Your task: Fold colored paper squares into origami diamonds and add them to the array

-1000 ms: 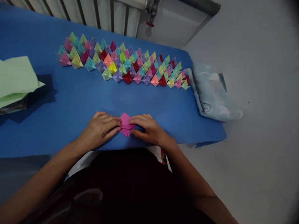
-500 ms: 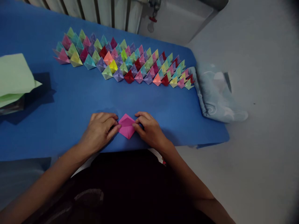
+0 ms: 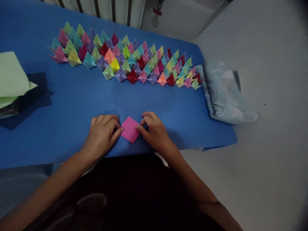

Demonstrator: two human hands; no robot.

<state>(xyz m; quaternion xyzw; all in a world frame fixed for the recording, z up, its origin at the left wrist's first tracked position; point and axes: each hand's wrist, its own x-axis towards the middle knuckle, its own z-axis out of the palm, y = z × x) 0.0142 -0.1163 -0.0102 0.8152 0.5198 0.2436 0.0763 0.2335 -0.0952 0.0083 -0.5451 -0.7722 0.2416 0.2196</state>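
Fingers (image 3: 113, 123) of my left hand (image 3: 99, 134) curl beside the left corner of a bright pink, diamond-shaped piece of folded paper (image 3: 130, 130), with the thumb tip over its edge; my right hand (image 3: 154, 130) mirrors that at the right corner. My 2 thumbs touch the paper, but whether fingertips close from beneath in a true pinch, I cannot tell. It lies at the lower centre of the frame, between my hands on the plain blue tabletop (image 3: 79, 102). What has just changed is its face: 1 second ago a flap crossed its middle, and 0.5 seconds ago its upper half showed a darker hollow; now the pink is nearly even, marked by faint creases. I judge that the opened layer has settled flat, so this fold looks close to formed. Across the upper part of the frame stand rows of small, pointed, multicoloured folded-paper pieces (image 3: 131, 60), their arrangement unchanged, while pale green paper sheets (image 3: 11, 75) sit at the left edge.
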